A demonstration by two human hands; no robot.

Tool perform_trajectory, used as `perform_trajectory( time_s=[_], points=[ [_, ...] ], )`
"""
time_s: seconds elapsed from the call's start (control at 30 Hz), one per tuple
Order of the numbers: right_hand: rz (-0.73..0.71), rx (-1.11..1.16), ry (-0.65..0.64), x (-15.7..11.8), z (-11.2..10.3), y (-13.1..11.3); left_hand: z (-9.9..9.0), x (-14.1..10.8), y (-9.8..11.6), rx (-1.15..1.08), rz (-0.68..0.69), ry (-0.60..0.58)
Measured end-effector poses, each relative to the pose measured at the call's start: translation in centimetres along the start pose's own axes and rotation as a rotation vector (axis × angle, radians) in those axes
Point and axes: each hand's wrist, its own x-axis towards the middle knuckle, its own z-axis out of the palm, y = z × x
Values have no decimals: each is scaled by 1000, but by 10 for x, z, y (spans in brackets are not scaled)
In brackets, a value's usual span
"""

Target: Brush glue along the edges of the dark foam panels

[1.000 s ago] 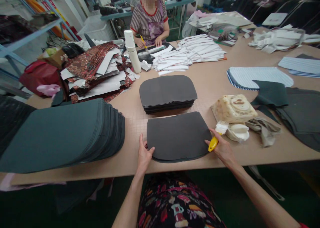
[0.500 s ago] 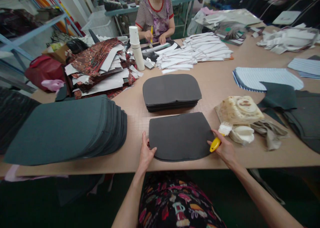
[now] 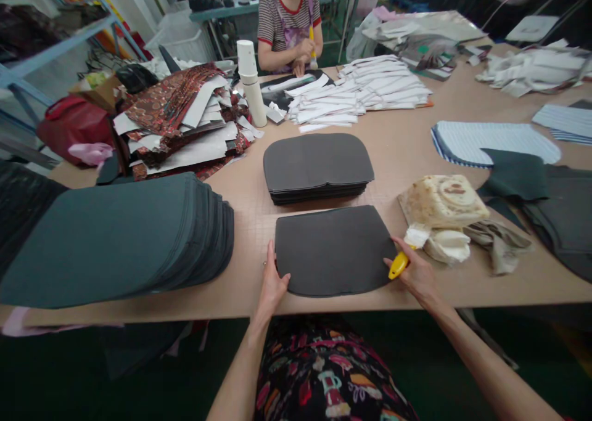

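Observation:
A dark grey panel (image 3: 335,251) lies flat near the table's front edge. Its left edge meets my left hand (image 3: 274,282), thumb and fingers apart and touching the side. At the panel's right edge my right hand (image 3: 414,273) is closed on a yellow-handled brush (image 3: 398,265), bristles pointing away from me, with fingertips against the panel. Just behind lies a stack of similar grey pieces (image 3: 319,162). To the left stands a tall stack of dark green panels (image 3: 111,236).
A stained block-like container (image 3: 441,202) and a crumpled cloth (image 3: 499,242) sit to the right. Patterned scraps (image 3: 171,110), a white bottle (image 3: 254,97) and white strips (image 3: 365,88) lie farther back. Across the table a person (image 3: 289,36) holds a brush.
My hands and the panel have stayed nearly in place. The view has shifted slightly. Across the table, the person's hands and brush have moved to the right.

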Motion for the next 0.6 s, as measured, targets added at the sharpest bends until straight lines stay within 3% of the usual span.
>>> perform_trajectory(
  time_s=[0.13, 0.4, 0.6],
  points=[
    [12, 62, -6, 2, -2, -6, 3, 0, 4, 258, 112, -49],
    [-55, 106, -9, 12, -7, -4, 4, 17, -3, 315, 128, -88],
    [-118, 77, 13, 19, -3, 3, 2, 24, -15, 582, 202, -112]
  ],
)
